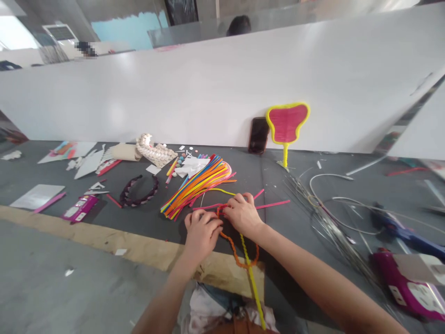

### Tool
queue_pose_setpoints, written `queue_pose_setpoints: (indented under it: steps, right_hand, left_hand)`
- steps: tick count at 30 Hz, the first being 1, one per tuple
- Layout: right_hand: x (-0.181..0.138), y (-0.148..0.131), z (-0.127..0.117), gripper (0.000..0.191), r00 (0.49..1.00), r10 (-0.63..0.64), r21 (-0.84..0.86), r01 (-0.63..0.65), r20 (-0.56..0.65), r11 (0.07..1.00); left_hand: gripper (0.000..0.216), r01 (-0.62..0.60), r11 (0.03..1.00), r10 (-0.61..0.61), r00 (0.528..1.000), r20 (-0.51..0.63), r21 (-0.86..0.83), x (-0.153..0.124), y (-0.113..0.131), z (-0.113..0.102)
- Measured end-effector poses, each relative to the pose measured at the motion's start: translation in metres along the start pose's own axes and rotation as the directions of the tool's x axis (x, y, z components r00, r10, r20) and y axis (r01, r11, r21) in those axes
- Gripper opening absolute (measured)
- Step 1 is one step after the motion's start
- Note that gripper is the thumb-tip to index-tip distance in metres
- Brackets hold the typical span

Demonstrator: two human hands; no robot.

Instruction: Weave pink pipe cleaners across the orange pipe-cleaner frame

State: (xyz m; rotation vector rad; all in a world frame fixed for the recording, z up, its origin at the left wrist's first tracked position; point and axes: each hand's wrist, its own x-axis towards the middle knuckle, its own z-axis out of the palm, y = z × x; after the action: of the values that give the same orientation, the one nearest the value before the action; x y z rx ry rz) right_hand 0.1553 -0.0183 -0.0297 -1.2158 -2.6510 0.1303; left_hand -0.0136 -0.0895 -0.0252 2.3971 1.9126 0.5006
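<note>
Both hands meet close to the table's front edge, over an orange twisted strand [238, 260] bent into a hanging loop. My left hand [203, 231] pinches one side of it with bent fingers. Closed from above, my right hand [245, 214] grips the strand's upper part; its fingertips partly hide the strand. A long yellow strand [253, 283], twisted higher up, runs from below my right hand across the orange loop toward my lap. Pink strips [273, 204] lie beneath and beside the right hand. Just beyond the left hand is a bundle of colourful thin strips [198, 188].
A yellow-rimmed pink fan shape [288, 123] and a phone [258, 135] lean on the white partition [194, 93]. Wires [327, 227], a blue-handled tool [406, 232] and a magenta box [410, 283] lie right. A braided headband [139, 191] and another magenta box [80, 208] lie left.
</note>
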Motion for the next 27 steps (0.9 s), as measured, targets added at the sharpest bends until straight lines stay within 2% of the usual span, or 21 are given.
queue_pose_setpoints:
  steps: [6,12,20,23,27]
  right_hand:
    - [0.008,-0.008,0.004,0.023,0.998,-0.052,-0.036,0.053,0.02,0.998]
    - [-0.003,0.006,0.004,0.013,1.0,0.0,-0.03,0.0,0.007,1.0]
    - [-0.017,0.024,0.002,0.009,0.998,0.05,0.069,-0.048,-0.03,0.996]
    - [-0.02,0.027,-0.001,0.007,0.999,0.032,0.106,-0.029,-0.03,0.994]
    - [-0.019,0.027,-0.003,0.008,1.0,-0.016,0.149,0.019,-0.022,0.989]
  left_hand:
    - [0.014,-0.019,1.0,0.019,1.0,-0.005,0.012,-0.01,0.004,0.008]
    - [0.018,0.012,1.0,-0.013,0.999,-0.039,-0.028,-0.013,0.007,0.012]
    - [0.019,0.063,0.997,-0.065,0.997,-0.044,-0.054,-0.014,0.011,0.014]
    - [0.017,0.08,0.996,-0.082,0.996,-0.038,-0.046,-0.013,0.012,0.013]
    - [0.022,0.031,0.999,-0.031,0.999,-0.02,-0.032,-0.012,0.017,0.013]
